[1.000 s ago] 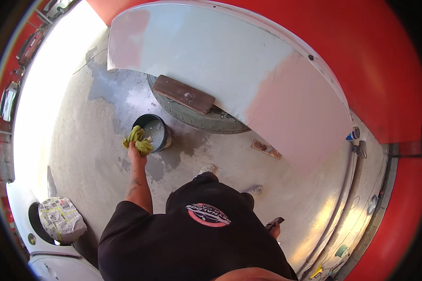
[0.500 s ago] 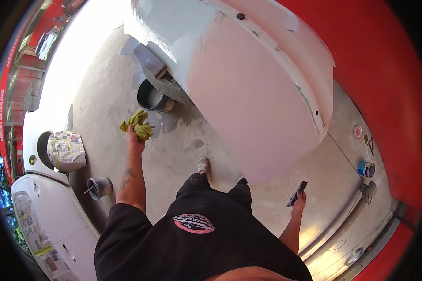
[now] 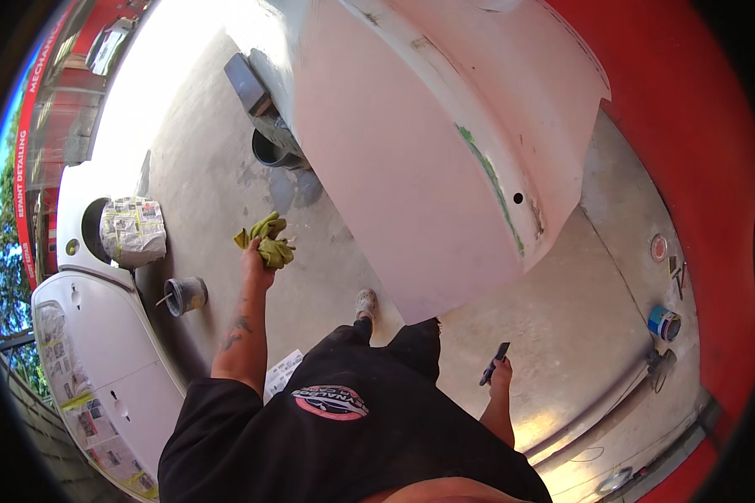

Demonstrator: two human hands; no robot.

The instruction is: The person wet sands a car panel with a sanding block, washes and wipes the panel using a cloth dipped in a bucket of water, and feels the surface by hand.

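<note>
A pink panel [image 3: 411, 193] stretches ahead, between left hand [image 3: 255, 258] and right hand [image 3: 502, 375]; a bucket [image 3: 274, 152] stands beyond the left, which clutches a yellow cloth [image 3: 270, 239]. The right grips a dark tool [image 3: 496, 362]; swung too near, it could scratch the panel.

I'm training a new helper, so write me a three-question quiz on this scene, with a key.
1. What does the left hand hold?
2. True or false: the right hand is empty.
3. Which of these stands nearest the paper-wrapped wheel? a) blue can; b) grey pail with a stick; c) pink panel.

Key:
1. A bunched yellow-green cloth.
2. False: it grips a slim dark object, too small in the picture to identify.
3. b, on the floor just beside it.
</note>
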